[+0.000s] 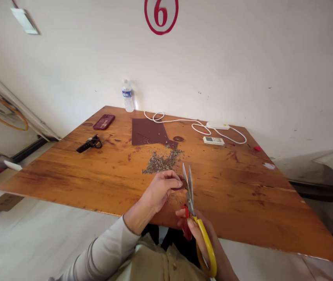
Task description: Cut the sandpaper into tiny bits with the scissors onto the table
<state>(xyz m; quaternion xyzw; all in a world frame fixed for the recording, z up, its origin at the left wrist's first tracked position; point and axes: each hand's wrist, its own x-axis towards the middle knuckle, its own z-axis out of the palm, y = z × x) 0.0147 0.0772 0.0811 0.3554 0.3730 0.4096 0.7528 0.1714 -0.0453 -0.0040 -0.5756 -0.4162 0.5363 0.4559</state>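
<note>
My left hand (163, 188) pinches a small dark brown-red piece of paper or card (179, 185) above the table's near edge. In my right hand (197, 230) is a pair of scissors (190, 195), with one yellow and one red handle and the blades slightly apart. The piece reaches to the blades from the left. Just beyond my left hand lies a loose heap of small grey-brown bits (162, 160). Behind the heap, a larger dark brown-red sheet (149, 131) lies flat with an uneven right edge.
The wooden table (96, 179) meets a white wall. A water bottle (128, 97), a dark red phone (104, 121) and a black strap-like item (89, 143) are at left. A white power strip (217, 125) with its cord and a remote control (213, 140) are at back right.
</note>
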